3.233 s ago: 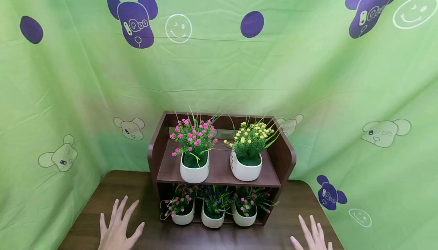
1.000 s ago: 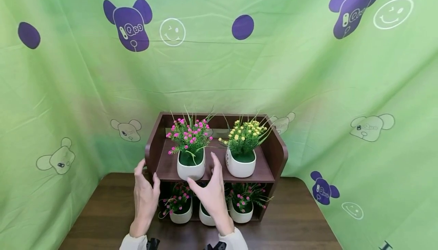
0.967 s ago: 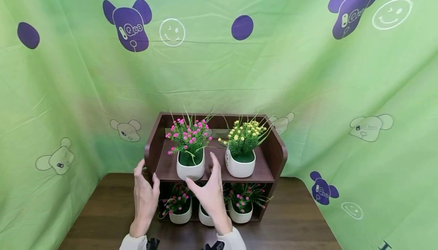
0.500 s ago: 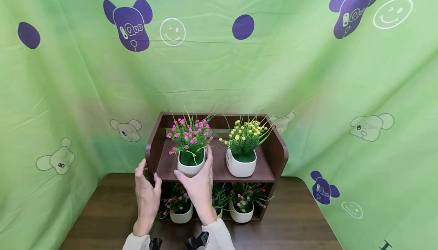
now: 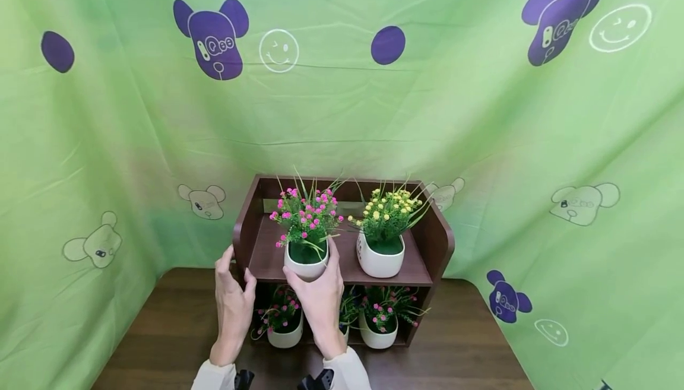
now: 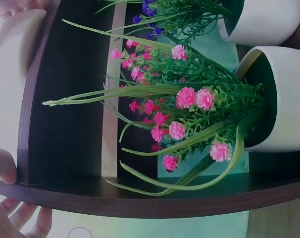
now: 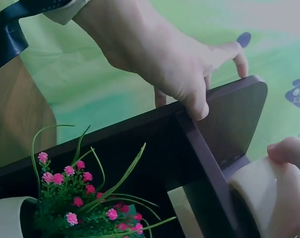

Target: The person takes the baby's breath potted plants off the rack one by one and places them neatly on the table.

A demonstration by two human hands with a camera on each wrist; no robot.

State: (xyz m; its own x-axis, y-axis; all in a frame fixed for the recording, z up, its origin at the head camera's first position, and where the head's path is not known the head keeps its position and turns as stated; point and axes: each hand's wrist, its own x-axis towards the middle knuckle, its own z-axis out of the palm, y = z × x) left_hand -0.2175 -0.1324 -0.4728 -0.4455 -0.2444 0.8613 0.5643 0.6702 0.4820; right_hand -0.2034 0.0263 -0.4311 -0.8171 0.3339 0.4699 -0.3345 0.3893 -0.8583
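The right hand point(image 5: 319, 301) has its grip clenched round the pink pot point(image 5: 307, 269), thumb across the front left of the white wall and fingers along the right side. The pot stands upright at the left of the upper shelf point(image 5: 346, 259), near its front edge; whether its base touches the board I cannot tell. The left hand point(image 5: 232, 310) grasps the left panel point(image 5: 247, 224), its thumb on the front edge and its fingers behind, on the outer side. To the right of the pink pot, apart from it, the yellow pot point(image 5: 380, 264) sits on the same board, near the right panel point(image 5: 438, 230). In the lower compartment three more white pots stand in a row: a pink-flowered one on the left point(image 5: 285, 338), a blue-flowered one point(image 5: 350, 307) in the middle, mostly hidden by the right hand, and another pink-flowered one on the right point(image 5: 379, 338). The whole unit rests on a brown desk point(image 5: 454, 319) before a green cloth point(image 5: 342, 111) with purple bear heads.
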